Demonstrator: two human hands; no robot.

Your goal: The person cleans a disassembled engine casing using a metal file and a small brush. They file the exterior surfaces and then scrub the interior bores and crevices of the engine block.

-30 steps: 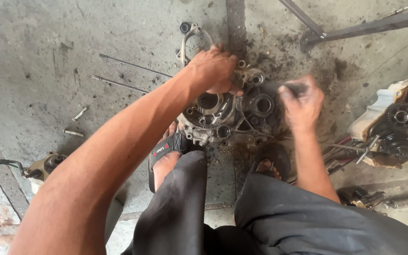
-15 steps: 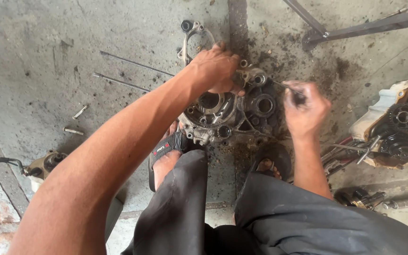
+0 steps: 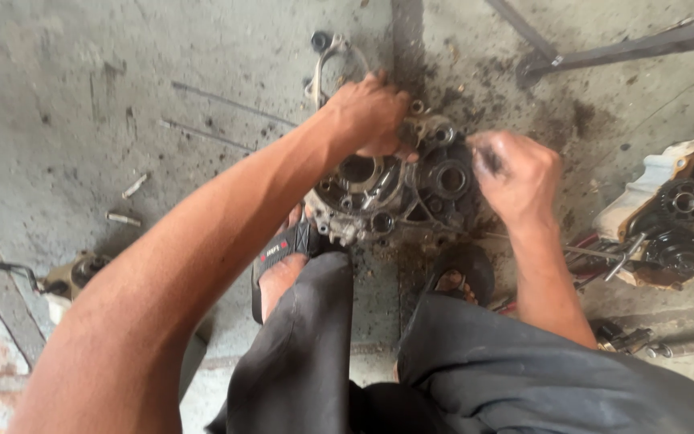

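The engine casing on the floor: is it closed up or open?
Open: the engine casing shows bare gears and bearing holes, with no cover on. The left hand grips its top edge.

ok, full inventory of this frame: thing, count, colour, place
engine case: 1, grey metal, greasy black, centre floor, between the feet
second engine part: 1, black and cream, right edge
thin rods: 2, dark, floor upper left
bolts: 2, pale metal, floor left
small metal part: 1, dull brass-grey, left edge
metal bars: 2, dark, top right
tools: several, metal, lower right floor
sandals: 2, black, under the feet
trousers: dark grey, bottom
left hand: on top of the case
right hand: closed fist at the case's right side, contents unclear
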